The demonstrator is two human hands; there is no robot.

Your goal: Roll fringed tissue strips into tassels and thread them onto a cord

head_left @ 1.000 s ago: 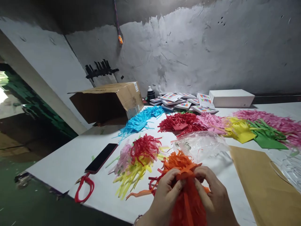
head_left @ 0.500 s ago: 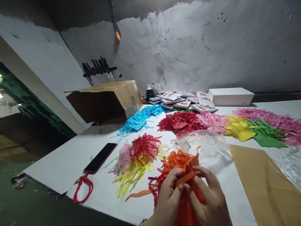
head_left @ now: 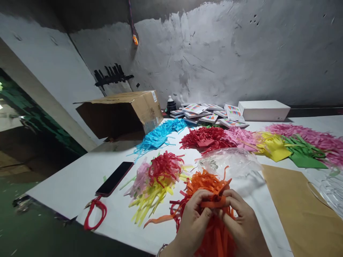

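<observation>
Orange tissue-paper fringe (head_left: 205,182) is pinched between my two hands near the front of the table. My left hand (head_left: 194,217) grips its middle from the left, thumb and fingers closed on the paper. From the right, my right hand (head_left: 238,214) pinches the same piece, the fingertips of both hands almost meeting. An orange band loops across between them, and more orange strips hang below toward me. Beneath and to the left lie dark red strips (head_left: 180,206). A finished-looking bunch of red, pink and yellow fringe (head_left: 158,182) rests left of my hands.
A phone (head_left: 114,179) with a red strap lies left on the white table (head_left: 66,189). Behind are an open cardboard box (head_left: 144,107), blue fringe (head_left: 160,135), packets (head_left: 197,109), red fringe (head_left: 206,137) and a white box (head_left: 264,110). Clear plastic (head_left: 230,160) and brown card (head_left: 300,207) are nearer.
My fingers have drawn closer together on the orange fringe, and its band now curls into a loop between them. The rest of the table looks the same.
</observation>
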